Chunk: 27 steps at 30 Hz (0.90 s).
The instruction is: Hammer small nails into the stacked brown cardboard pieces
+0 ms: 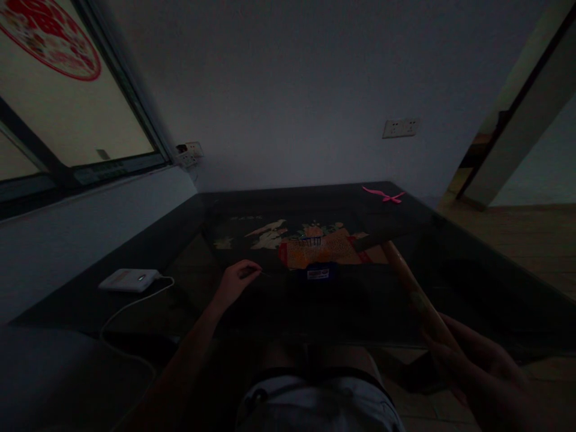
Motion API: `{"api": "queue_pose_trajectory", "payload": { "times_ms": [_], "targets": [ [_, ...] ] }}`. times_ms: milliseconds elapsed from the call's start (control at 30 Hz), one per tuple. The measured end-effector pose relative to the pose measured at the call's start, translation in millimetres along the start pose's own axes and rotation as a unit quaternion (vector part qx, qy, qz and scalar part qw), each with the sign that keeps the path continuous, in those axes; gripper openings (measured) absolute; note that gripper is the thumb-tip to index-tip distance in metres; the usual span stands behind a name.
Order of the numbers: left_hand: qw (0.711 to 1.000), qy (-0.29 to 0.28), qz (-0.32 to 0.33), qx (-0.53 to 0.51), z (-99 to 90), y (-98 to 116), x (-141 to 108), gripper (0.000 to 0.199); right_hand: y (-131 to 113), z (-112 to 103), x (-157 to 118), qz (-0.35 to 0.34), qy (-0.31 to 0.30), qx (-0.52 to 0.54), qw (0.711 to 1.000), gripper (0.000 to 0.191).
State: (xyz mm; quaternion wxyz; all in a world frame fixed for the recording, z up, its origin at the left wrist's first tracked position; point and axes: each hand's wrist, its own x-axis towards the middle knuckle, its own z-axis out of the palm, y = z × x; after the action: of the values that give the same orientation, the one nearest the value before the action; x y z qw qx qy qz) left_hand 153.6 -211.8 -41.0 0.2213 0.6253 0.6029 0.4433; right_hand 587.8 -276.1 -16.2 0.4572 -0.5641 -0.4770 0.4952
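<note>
Over the near part of the dark table (261, 324), my left hand (236, 282) has its thumb and forefinger pinched together. A thin, pale, needle-like thing (266, 274) sticks out from the fingertips to the right. At the lower right, my right hand (477, 366) is closed round the near end of a long, narrow, light-brown strip (418, 297); it looks wooden and slants up and away. Between the hands lies a small dark-blue case (330, 269) with a white label. Behind it is an orange-red patterned sheet (339, 249) with a row of thin dark-blue marks or pins.
A white power bank (128, 280) lies at the left with its white cable (130, 305) running off the near edge. A pink ribbon (384, 195) is at the far right corner. Wall sockets (400, 128) and a window stand beyond. The room is dim.
</note>
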Motion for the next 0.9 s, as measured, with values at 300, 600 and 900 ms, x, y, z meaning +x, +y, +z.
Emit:
{"api": "queue_pose_trajectory", "payload": {
  "times_ms": [300, 600, 900],
  "targets": [
    [0.949, 0.149, -0.035, -0.275, 18.3, 33, 8, 0.032, 4, -4, 7, 0.018, 0.013, 0.038, 0.999, 0.054],
    [0.953, 0.147, 0.104, -0.243, 56.4, 94, 69, 0.024, 1, 9, 1, 0.008, 0.042, 0.056, 0.997, 0.054],
    [0.989, -0.025, 0.142, -0.018, 107.9, 113, 111, 0.008, 7, 4, 4, 0.010, -0.002, 0.059, 0.998, 0.056]
  ]
}}
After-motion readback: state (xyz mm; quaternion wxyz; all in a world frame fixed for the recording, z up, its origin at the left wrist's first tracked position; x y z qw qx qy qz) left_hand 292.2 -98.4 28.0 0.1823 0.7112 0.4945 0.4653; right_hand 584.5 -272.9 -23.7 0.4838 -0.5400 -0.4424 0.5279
